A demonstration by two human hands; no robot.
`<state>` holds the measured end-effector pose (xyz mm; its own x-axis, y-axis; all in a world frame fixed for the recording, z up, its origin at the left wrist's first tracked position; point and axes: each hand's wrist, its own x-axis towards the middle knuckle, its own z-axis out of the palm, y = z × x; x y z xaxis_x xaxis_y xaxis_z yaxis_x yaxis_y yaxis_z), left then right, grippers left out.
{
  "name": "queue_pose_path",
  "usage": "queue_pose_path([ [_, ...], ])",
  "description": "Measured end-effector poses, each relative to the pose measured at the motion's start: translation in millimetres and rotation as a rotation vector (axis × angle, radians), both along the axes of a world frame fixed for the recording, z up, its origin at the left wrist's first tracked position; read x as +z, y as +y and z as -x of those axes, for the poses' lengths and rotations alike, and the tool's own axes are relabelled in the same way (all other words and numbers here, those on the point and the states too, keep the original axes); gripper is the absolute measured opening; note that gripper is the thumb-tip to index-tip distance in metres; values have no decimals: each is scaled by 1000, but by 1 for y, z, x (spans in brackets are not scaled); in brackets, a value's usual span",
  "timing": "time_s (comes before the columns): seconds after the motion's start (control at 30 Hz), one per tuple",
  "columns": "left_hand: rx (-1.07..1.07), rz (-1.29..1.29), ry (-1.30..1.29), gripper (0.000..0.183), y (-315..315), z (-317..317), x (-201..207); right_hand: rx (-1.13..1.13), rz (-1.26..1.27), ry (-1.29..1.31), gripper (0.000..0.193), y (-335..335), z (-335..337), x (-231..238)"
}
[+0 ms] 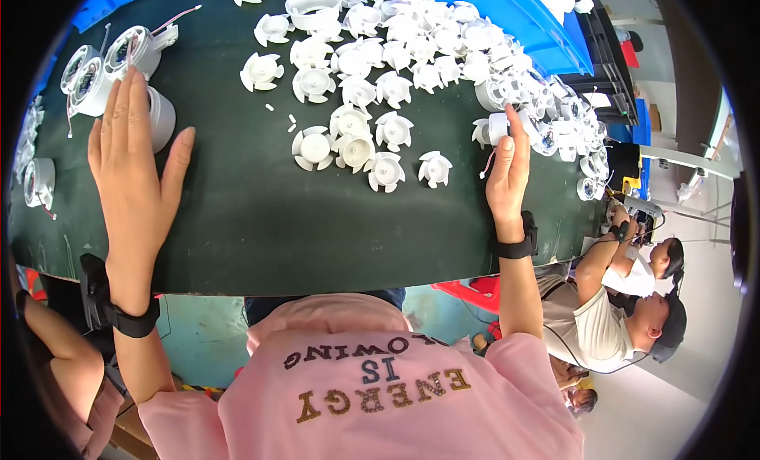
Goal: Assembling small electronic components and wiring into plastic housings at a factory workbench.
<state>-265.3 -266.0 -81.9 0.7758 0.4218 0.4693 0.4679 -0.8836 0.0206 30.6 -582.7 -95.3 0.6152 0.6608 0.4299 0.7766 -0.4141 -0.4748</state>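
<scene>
At the left of the table, my left hand (131, 163) lies stretched out, thumb apart, its fingertips by several round white fan housings (91, 88) with thin wires. One housing (162, 119) shows beside its fingers, partly hidden. On the right, my right hand (509, 179) is seen edge-on. Its thumb and fingers close on a small white fan housing (496, 127), from which a red wire hangs; the far side of this grip is hidden. Between the hands lie loose white fan impellers (385, 171), thickening into a pile farther back.
The dark green tabletop (237, 222) carries a lone housing (39, 183) at far left and tiny white bits (292, 121). A heap of wired housings (566, 119) lies on the right, near a blue bin (546, 32). Co-workers (602, 325) sit at right; another person's arm (63, 341) shows at left.
</scene>
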Motion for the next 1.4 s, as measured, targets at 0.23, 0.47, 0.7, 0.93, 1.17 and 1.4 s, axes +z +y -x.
queue_pose_path([
  [0.23, -11, -13, 23, 66, 7, -3, 3, -39, 176, -152, 41, 4, 1, 0],
  [0.47, -70, 117, -155, 74, -57, -30, 58, -30, 157, -36, 38, -3, -5, 25],
  [0.7, -658, 1173, -369, 91, -147, -62, 56, 506, 101, 411, 47, 38, 93, 112],
  [0.93, -562, 1532, -543, 57, -139, -43, 44, 172, -3, -146, 29, 75, -61, 129],
  [1.17, -395, 1716, -464, 48, -150, -33, 46, -248, 247, 45, 30, 83, -254, 101],
  [1.4, -290, 1768, -468, 42, -146, -12, 54, -54, -301, 287, 28, 63, -135, 107],
])
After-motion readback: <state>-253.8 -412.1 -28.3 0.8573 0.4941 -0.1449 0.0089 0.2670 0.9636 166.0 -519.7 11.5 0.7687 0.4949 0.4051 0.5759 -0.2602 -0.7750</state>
